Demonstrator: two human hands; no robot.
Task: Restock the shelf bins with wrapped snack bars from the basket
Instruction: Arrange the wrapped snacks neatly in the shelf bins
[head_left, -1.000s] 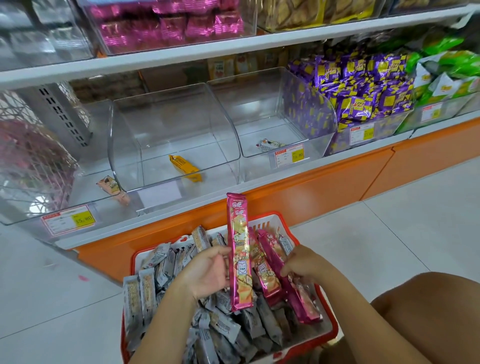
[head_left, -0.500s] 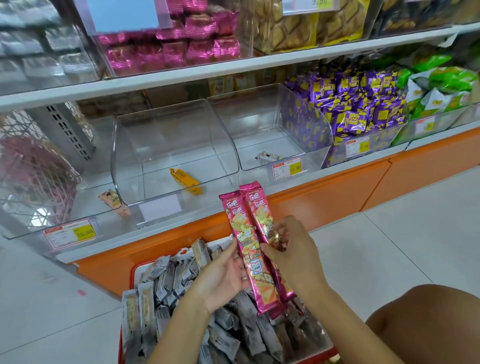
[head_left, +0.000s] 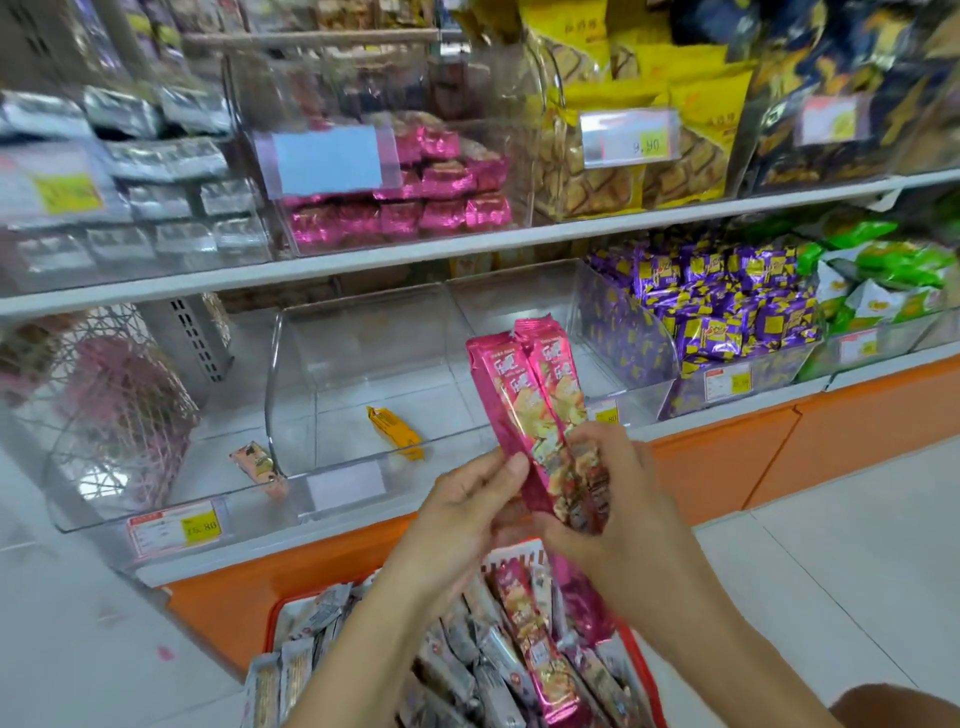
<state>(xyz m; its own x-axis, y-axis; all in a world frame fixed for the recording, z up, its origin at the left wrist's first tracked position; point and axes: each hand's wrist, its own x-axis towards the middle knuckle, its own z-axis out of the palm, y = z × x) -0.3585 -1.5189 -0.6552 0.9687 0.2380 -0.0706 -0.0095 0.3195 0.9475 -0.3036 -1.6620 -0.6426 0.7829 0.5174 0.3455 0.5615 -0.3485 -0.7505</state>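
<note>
Store shelves (head_left: 363, 262) are seen across the frame; only one yellow packet (head_left: 394, 426) is kept in the clear bin (head_left: 363, 358) at the centre. Two pink bars (head_left: 530, 384) are gripped in front of it by the left hand (head_left: 462, 514) and the right hand (head_left: 618, 499). Many grey bars (head_left: 493, 675) are left in the red basket (head_left: 274, 619) below, so restocking is judged barely begun.

Purple-and-yellow packets (head_left: 727, 312) are heaped at right, green packets (head_left: 893, 254) just beside them; yellow bags (head_left: 696, 98) stand higher up; a blurred pink wire object (head_left: 124, 415), perhaps a rack, sits left; an orange plinth (head_left: 857, 431) meets pale floor tiles (head_left: 831, 571).
</note>
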